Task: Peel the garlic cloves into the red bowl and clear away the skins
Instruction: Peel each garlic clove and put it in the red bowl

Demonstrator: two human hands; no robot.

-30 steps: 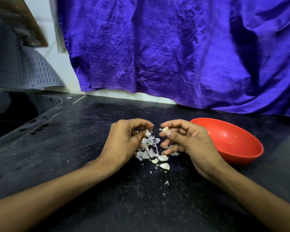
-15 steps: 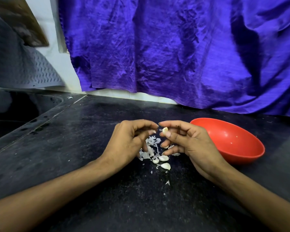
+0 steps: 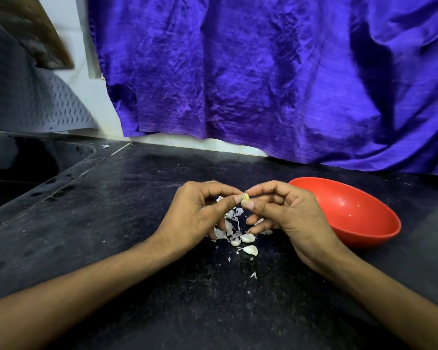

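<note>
Head view: at far left a dark sink [image 3: 23,168] is cut off by the frame edge, its inside too dark to read. My left hand [image 3: 197,213] curls over the pile of skins [image 3: 232,223], hiding part of it; its thumb and forefinger pinch the garlic clove [image 3: 245,197]. The clove sits between both hands, raised above the black counter [image 3: 137,248], mostly covered by fingertips. My right hand [image 3: 286,215] pinches it from the other side. A few whole cloves [image 3: 248,245] lie just nearer than the skins. The red bowl [image 3: 359,223] sits just right of my right hand; I cannot tell what the pale speck inside is.
</note>
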